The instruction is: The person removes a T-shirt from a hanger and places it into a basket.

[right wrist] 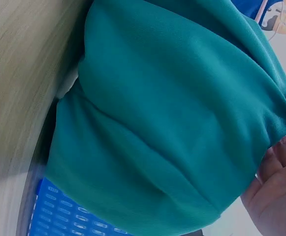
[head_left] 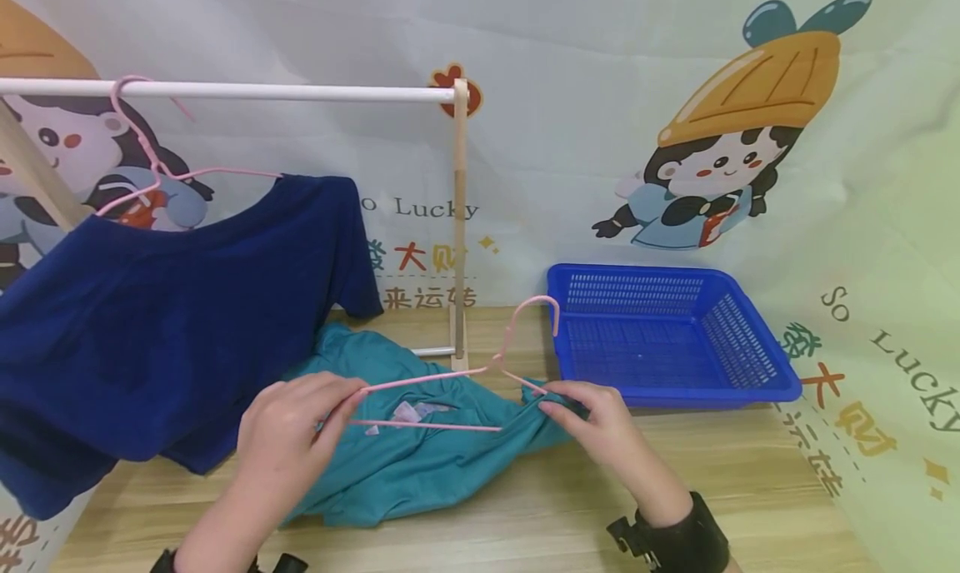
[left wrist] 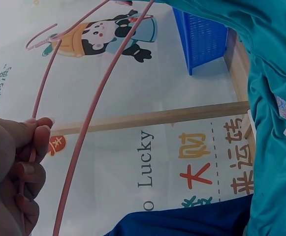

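Note:
A pink clothes hanger [head_left: 423,381] is held up over a teal T-shirt [head_left: 420,481] that lies rumpled on the table. My left hand [head_left: 300,423] pinches the hanger's left arm between thumb and fingers, as the left wrist view also shows. With thumb and fingertips my right hand [head_left: 592,415] pinches the teal fabric near the hanger's right arm. That end of the hanger is inside the shirt, hidden by cloth. A pale label [head_left: 408,412] shows inside the shirt. In the right wrist view the stretched teal cloth [right wrist: 182,108] covers most of the scene.
A navy T-shirt [head_left: 172,331] hangs on another pink hanger [head_left: 153,161] from a white rail [head_left: 300,92] at the left. The rail's wooden post [head_left: 461,223] stands behind the teal shirt. A blue plastic basket [head_left: 637,390] sits at the back right of the wooden table [head_left: 540,515].

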`<state>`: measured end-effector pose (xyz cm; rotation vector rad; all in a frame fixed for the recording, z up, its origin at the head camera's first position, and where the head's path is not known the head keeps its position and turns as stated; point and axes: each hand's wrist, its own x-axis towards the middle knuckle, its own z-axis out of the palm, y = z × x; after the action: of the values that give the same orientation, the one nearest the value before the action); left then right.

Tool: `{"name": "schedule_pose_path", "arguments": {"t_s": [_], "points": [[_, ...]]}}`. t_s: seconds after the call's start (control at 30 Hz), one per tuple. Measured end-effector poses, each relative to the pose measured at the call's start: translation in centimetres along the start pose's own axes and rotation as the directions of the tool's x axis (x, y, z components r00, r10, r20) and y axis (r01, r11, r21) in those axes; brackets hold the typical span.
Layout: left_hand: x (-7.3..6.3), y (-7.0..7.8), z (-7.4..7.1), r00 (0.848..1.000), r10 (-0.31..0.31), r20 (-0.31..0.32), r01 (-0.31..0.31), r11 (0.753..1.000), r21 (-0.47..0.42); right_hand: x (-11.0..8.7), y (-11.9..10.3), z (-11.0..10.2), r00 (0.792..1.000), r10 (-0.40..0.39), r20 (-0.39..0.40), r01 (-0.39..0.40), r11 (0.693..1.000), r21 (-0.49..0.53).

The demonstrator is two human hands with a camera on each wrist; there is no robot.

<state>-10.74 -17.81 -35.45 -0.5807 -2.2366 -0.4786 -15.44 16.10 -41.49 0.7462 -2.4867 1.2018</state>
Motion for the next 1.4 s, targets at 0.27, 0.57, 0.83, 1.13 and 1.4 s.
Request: {"name": "schedule_pose_path", "arguments": {"t_s": [0.27,0.57,0.83,1.13,1.4], "points": [[0.0,-0.6,-1.0,1.000,-0.025,0.003,0.025,1.000,0.004,-0.2,-0.1,-0.3,1.000,-0.026,-0.011,0.026,0.999,0.034],[-0.2,-1.3,-2.1,0.996,-0.083,0.020,0.083,0.997,0.007,-0.4,0.0,-0.7,1.000,-0.018,0.003,0.018,0.996,0.092],[-0.2,-1.7,-2.8,0.993,-0.115,0.011,0.115,0.993,0.013,-0.8,0.3,-1.1,1.000,0.010,0.017,-0.012,0.986,0.165],[-0.3,-2.4,-3.4,0.980,-0.117,-0.161,0.106,0.992,-0.073,-1.3,0.8,-1.6,0.999,0.043,-0.020,-0.036,0.961,0.275],[-0.6,-2.7,-4.0,0.973,-0.148,-0.179,0.135,0.987,-0.085,-1.4,1.3,-1.7,0.998,0.050,-0.049,-0.035,0.962,0.272]]}}
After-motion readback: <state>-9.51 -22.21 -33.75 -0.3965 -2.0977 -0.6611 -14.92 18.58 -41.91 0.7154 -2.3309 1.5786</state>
